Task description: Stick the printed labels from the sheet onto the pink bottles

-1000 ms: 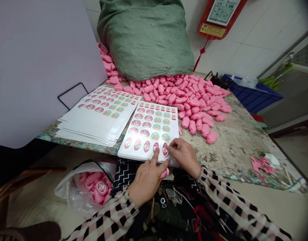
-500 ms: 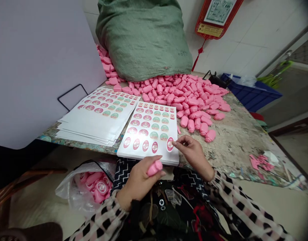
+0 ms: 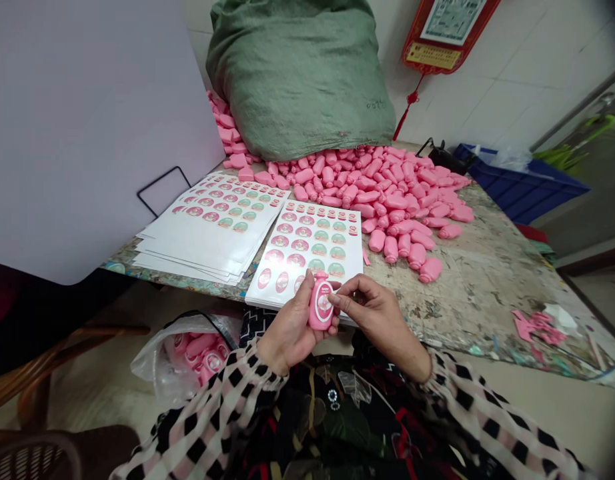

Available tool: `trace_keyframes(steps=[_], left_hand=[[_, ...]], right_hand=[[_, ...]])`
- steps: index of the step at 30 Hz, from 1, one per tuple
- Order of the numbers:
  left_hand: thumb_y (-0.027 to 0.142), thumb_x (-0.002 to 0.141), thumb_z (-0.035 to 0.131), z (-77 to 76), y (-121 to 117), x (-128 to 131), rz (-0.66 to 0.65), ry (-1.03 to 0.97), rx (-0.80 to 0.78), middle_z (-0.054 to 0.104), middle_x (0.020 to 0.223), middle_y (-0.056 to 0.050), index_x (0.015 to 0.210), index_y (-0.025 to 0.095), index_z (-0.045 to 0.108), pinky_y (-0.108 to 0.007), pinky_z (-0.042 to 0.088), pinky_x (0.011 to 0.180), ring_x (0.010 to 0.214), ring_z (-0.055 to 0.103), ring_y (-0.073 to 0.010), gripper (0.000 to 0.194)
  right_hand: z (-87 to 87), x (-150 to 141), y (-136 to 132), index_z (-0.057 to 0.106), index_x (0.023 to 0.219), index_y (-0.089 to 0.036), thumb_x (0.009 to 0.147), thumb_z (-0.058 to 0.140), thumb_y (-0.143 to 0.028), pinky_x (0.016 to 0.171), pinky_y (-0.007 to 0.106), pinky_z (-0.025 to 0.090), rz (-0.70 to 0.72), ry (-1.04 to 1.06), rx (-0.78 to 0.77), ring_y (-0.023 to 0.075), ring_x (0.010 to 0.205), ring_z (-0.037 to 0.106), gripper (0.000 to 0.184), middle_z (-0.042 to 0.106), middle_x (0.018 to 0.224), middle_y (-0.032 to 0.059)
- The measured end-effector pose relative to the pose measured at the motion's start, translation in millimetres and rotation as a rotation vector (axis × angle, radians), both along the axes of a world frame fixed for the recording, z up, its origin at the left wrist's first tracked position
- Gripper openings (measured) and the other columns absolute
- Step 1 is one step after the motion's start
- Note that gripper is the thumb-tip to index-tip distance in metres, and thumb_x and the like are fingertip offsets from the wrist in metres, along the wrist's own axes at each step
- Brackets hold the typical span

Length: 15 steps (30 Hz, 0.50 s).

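My left hand point(image 3: 287, 330) grips a small pink bottle point(image 3: 320, 307) upright over my lap, just below the table edge. On the bottle's front is an oval sticker, and the fingertips of my right hand point(image 3: 372, 313) pinch against it. Right behind the bottle lies a sheet of oval and round stickers point(image 3: 310, 250) on top of a small stack. A heap of unlabelled pink bottles point(image 3: 387, 193) covers the middle of the table.
A second, fanned stack of sticker sheets point(image 3: 212, 227) lies to the left. A green woven sack point(image 3: 300, 73) stands behind the heap. A clear bag of labelled bottles point(image 3: 192, 353) hangs by my left knee. Pink scraps point(image 3: 530, 327) sit at the table's right edge; a blue crate point(image 3: 517, 187) stands beyond.
My right hand peeled an oval sticker off the sheet and brought it onto the bottle. My left hand lifted the bottle from my lap and turned it upright.
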<state>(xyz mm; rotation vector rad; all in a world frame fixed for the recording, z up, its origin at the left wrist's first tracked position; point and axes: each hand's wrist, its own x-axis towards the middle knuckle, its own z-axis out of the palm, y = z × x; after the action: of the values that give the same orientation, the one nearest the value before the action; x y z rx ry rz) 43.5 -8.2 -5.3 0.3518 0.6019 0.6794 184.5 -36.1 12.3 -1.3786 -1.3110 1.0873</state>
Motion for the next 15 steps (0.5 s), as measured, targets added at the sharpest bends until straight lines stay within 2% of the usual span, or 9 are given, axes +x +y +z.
trace_keyframes(steps=[4, 8, 11, 13, 15], left_hand=[[0.058, 0.082, 0.044, -0.1, 0.5, -0.7, -0.001, -0.005, -0.008, 0.056, 0.067, -0.001, 0.101, 0.015, 0.057, -0.020, 0.044, 0.046, 0.052, 0.055, -0.0096, 0.049], [0.060, 0.082, 0.043, 0.2, 0.7, -1.2, 0.005, -0.019, 0.015, 0.057, 0.068, -0.001, 0.103, 0.015, 0.057, -0.020, 0.044, 0.045, 0.052, 0.055, -0.0096, 0.051], [0.060, 0.082, 0.042, -0.7, 0.7, -1.2, 0.011, -0.029, 0.032, 0.056, 0.068, -0.001, 0.104, 0.015, 0.056, -0.021, 0.045, 0.045, 0.052, 0.056, -0.0098, 0.051], [0.059, 0.082, 0.042, -1.0, 0.6, -0.7, 0.009, -0.025, 0.037, 0.056, 0.068, 0.000, 0.104, 0.016, 0.056, -0.021, 0.045, 0.045, 0.051, 0.055, -0.0097, 0.051], [0.060, 0.083, 0.040, -0.7, 0.4, -0.2, 0.008, -0.014, 0.041, 0.056, 0.067, 0.000, 0.103, 0.016, 0.056, -0.021, 0.045, 0.045, 0.051, 0.055, -0.0094, 0.051]], right_hand=[[-2.0, -0.4, -0.3, 0.058, 0.073, -0.020, 0.074, 0.066, -0.041, 0.065, 0.029, 0.049, -0.006, -0.046, 0.017, 0.0143, 0.064, 0.060, 0.023, 0.066, 0.076, 0.0017], [-3.1, -0.7, 0.1, 0.058, 0.072, -0.020, 0.075, 0.066, -0.038, 0.073, 0.031, 0.049, 0.001, -0.058, 0.042, 0.0165, 0.078, 0.063, 0.020, 0.067, 0.080, 0.0025], [-5.3, -0.4, 0.2, 0.058, 0.072, -0.020, 0.076, 0.065, -0.038, 0.074, 0.031, 0.049, 0.004, -0.077, 0.053, 0.0187, 0.087, 0.063, 0.020, 0.068, 0.084, 0.0035], [-6.9, -0.3, -0.1, 0.058, 0.073, -0.020, 0.075, 0.065, -0.040, 0.070, 0.031, 0.049, -0.003, -0.095, 0.045, 0.0188, 0.083, 0.063, 0.021, 0.067, 0.083, 0.0036], [-7.7, -0.8, -0.5, 0.057, 0.075, -0.021, 0.076, 0.064, -0.041, 0.064, 0.030, 0.049, 0.002, -0.083, 0.021, 0.0168, 0.070, 0.063, 0.022, 0.067, 0.077, 0.0022]])
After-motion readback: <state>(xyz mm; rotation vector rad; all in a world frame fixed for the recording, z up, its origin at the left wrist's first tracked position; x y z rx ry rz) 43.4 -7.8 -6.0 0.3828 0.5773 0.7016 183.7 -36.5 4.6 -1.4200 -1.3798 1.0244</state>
